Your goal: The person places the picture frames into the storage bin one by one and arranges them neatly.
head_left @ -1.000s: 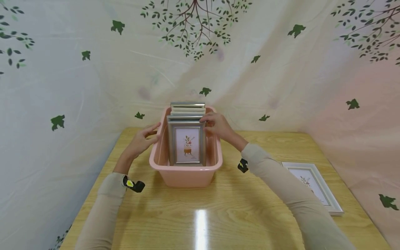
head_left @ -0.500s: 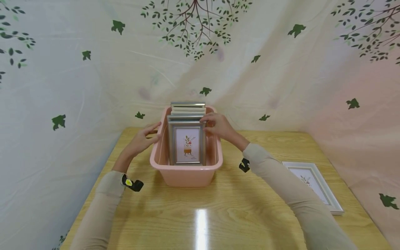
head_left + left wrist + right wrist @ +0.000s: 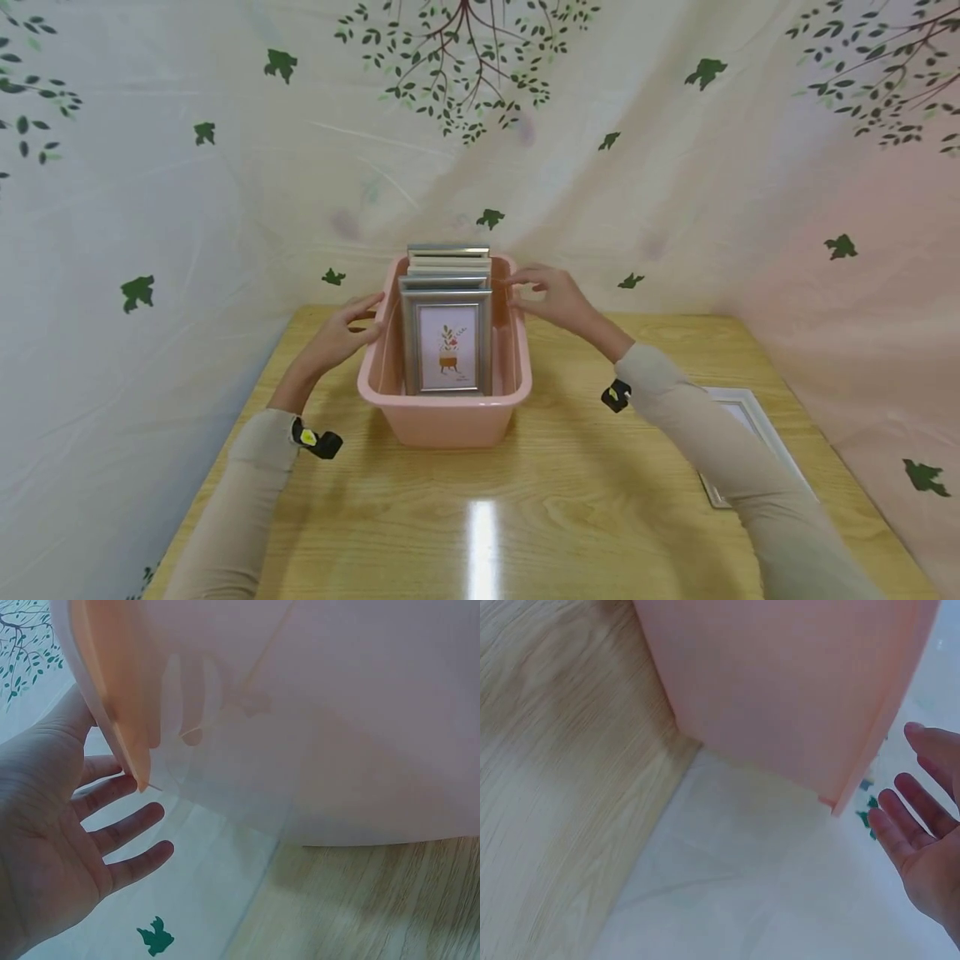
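A pink plastic basin (image 3: pixel 450 425) stands on the table, with several picture frames upright inside it. The front picture frame (image 3: pixel 447 346) is silver and shows a potted plant print. My left hand (image 3: pixel 342 337) touches the basin's left rim, its fingers fairly straight; the left wrist view has the lower fingers (image 3: pixel 135 862) spread just outside the rim. At the right rim, my right hand (image 3: pixel 558 300) holds nothing; its fingertips overlap the rim in the head view, while the right wrist view has this hand (image 3: pixel 930 832) beside the rim with fingers extended.
A white picture frame (image 3: pixel 765 425) lies flat on the wooden table (image 3: pixel 420 517) at the right, partly hidden by the right sleeve. Behind the basin hangs a pale cloth (image 3: pixel 247 217) printed with leaves and birds.
My right hand has let go of the silver frame's upper right corner and moved right to the basin rim. The left hand, basin and frames inside stay put.
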{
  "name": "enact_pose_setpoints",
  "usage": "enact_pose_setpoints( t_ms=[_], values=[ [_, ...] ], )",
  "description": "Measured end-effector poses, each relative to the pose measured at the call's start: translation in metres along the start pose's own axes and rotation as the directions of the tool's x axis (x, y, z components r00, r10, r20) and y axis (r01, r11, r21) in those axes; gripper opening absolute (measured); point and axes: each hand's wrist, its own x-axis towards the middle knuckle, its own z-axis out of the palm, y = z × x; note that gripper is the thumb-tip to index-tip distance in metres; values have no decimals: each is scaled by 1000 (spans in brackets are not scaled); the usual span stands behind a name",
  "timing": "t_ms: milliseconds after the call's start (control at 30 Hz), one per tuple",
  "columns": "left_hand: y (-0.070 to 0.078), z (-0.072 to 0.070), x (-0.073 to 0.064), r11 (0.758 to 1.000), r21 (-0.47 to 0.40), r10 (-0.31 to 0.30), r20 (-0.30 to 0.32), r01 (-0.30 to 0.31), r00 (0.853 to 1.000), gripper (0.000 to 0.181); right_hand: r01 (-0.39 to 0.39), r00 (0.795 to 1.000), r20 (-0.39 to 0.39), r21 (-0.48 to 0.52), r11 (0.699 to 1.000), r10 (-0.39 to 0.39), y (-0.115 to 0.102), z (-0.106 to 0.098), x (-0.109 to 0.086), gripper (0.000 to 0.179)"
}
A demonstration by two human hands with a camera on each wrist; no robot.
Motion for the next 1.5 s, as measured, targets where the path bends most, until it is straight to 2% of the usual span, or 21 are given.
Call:
enact_pose_setpoints(
  t_ms=[300,667,967,1200,1500],
  values=[
    [-7,-1,0,1000,5,10,-7,-10,1000,62,-86,995,40,-50,995,88,29,-34,-37,41],
    [-9,0,1,1000,-14,8,-16,-8,1000,61,-184,978,68,-174,967,199,74,-77,-97,46],
    [-10,0,3,999,-31,16,-19,-17,1000,60,-299,929,130,-288,910,347,110,-124,-152,52],
    [-7,0,4,999,-17,27,-27,-27,999,61,-310,919,136,-329,892,369,135,-154,-191,49],
    [-9,1,6,1000,-8,30,-14,-30,999,60,-424,847,188,-326,845,498,151,-170,-231,55]
  ],
)
